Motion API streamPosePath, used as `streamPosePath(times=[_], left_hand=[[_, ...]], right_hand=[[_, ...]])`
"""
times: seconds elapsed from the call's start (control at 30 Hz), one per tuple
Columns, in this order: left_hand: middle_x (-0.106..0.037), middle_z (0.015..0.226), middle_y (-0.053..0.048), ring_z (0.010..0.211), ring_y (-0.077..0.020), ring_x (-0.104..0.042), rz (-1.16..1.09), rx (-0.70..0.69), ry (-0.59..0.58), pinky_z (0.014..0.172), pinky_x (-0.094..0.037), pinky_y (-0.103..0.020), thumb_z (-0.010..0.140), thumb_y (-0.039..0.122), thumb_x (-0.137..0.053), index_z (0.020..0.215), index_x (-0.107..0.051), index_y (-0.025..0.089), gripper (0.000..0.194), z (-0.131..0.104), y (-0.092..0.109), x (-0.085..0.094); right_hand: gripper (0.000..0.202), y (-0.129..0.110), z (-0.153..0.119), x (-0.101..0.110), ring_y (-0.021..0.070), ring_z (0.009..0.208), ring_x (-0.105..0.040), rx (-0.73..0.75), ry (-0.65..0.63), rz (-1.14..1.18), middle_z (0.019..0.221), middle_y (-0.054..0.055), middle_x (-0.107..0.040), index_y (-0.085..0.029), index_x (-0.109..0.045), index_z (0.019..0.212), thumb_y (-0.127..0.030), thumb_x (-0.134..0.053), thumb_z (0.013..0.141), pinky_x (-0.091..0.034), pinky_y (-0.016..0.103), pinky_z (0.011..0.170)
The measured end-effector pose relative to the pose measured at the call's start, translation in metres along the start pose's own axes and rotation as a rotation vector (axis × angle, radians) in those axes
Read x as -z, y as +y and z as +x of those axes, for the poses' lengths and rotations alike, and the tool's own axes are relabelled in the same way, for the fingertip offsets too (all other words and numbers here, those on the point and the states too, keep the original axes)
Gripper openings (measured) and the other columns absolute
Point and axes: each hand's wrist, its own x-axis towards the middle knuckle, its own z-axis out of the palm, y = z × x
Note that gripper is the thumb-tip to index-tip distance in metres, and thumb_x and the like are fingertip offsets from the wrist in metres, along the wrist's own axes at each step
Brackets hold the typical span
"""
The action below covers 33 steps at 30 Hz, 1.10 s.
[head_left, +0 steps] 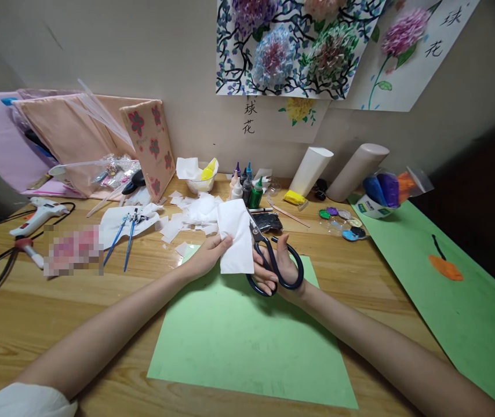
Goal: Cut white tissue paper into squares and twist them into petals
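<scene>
My left hand (210,255) pinches the left edge of a white paper piece (236,240), thumb on its front. Black-handled scissors (291,278) are held in my right hand (284,263), with fingers through the handle loops. The blades lie at the paper's upper right edge, partly hidden behind it. Both hands are above a green sheet (247,347) on the wooden table. Behind them is a heap of cut white paper pieces (199,211).
Small paint bottles (256,194), a bowl (201,182) and white bottles (310,171) stand along the wall. Brushes (129,240) and a glue gun (39,217) with cables lie left. Another green sheet (482,324) lies right, below a cup (375,205).
</scene>
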Motion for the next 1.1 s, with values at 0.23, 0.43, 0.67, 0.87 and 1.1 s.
streamPosePath(times=[0.23, 0.43, 0.67, 0.87, 1.1], left_hand=[[-0.066, 0.073, -0.007, 0.063, -0.0153, -0.056, 0.066, 0.023, -0.078, 0.058, -0.044, -0.025, 0.075, 0.055, -0.057, 0.078, -0.065, 0.010, 0.046, 0.000, 0.001, 0.001], [-0.067, 0.075, -0.008, 0.067, -0.0167, -0.059, 0.035, 0.031, -0.131, 0.061, -0.045, -0.025, 0.078, 0.053, -0.056, 0.083, -0.065, 0.010, 0.044, -0.001, -0.001, 0.002], [-0.063, 0.063, -0.005, 0.055, -0.0131, -0.054, -0.077, 0.117, -0.091, 0.051, -0.040, -0.024, 0.072, 0.047, -0.066, 0.071, -0.065, 0.011, 0.036, -0.001, -0.002, 0.004], [-0.067, 0.072, -0.008, 0.061, -0.0141, -0.059, -0.343, 0.197, -0.119, 0.058, -0.046, -0.023, 0.070, 0.041, -0.070, 0.078, -0.065, 0.010, 0.032, 0.003, 0.003, 0.006], [-0.065, 0.071, -0.003, 0.064, -0.0139, -0.057, -0.162, 0.024, 0.079, 0.062, -0.044, -0.024, 0.074, 0.049, -0.063, 0.082, -0.062, 0.012, 0.038, 0.001, -0.002, 0.001]], right_hand=[[0.076, -0.006, 0.001, 0.001, 0.0073, 0.027, -0.035, -0.018, 0.051, -0.051, 0.034, -0.008, -0.036, -0.018, -0.045, 0.064, -0.087, -0.014, 0.063, -0.039, 0.020, 0.034], [0.077, -0.008, 0.002, 0.002, 0.0077, 0.029, -0.037, -0.007, 0.041, -0.046, 0.035, -0.008, -0.037, -0.017, -0.046, 0.065, -0.087, -0.013, 0.062, -0.040, 0.020, 0.036], [0.065, -0.019, 0.001, -0.001, 0.0038, 0.024, -0.023, 0.131, 0.105, 0.000, 0.031, -0.010, -0.031, -0.018, -0.043, 0.059, -0.081, -0.031, 0.069, -0.028, 0.015, 0.028], [0.064, -0.016, 0.006, 0.002, 0.0047, 0.025, -0.027, 0.259, 0.168, -0.008, 0.031, -0.009, -0.032, -0.018, -0.043, 0.059, -0.080, -0.035, 0.070, -0.030, 0.015, 0.029], [0.047, 0.012, 0.005, 0.012, 0.0097, 0.034, -0.048, 0.183, 0.241, -0.352, 0.040, -0.007, -0.048, -0.018, -0.049, 0.074, -0.064, -0.053, 0.074, -0.045, 0.021, 0.041]])
